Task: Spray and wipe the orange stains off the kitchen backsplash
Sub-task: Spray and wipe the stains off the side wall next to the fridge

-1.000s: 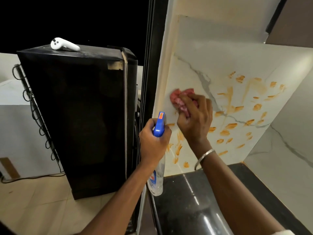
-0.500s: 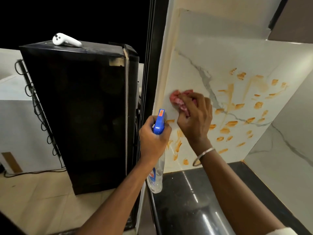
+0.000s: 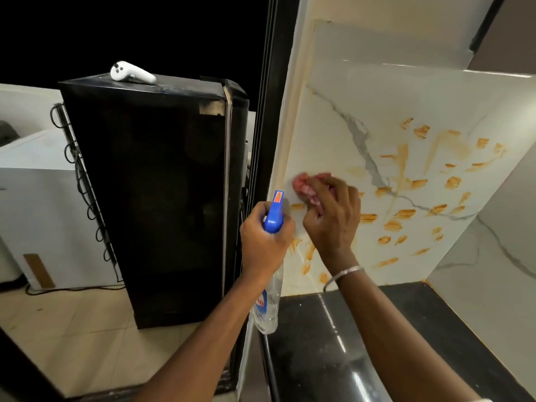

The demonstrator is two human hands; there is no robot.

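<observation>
Right hand (image 3: pixel 333 221) has its fingers (image 3: pixel 324 188) curled round a bunched pink cloth (image 3: pixel 303 185), pressing it flat to the marble backsplash (image 3: pixel 377 111) at its left edge; bunching likely gives a firm pad for scrubbing. Hand looks motion-blurred, so probably mid-wipe. Orange stains (image 3: pixel 404 213) are scattered over the backsplash, mostly right of and below the cloth, unwiped; judged early in the job. Left hand (image 3: pixel 265 242) grips the neck of the spray bottle (image 3: pixel 268 309), fingers wrapped below the blue head, nozzle aimed at the wall just beside the cloth, likely kept ready for a next spray. Trigger finger hidden, can't tell if it is squeezing. Bottle is clear plastic with clear liquid inside; fill level unclear. Glossy black bench (image 3: pixel 333 343) runs below the wall. Black fridge (image 3: pixel 159 198) to the left carries a white controller (image 3: pixel 132 74) on top.
</observation>
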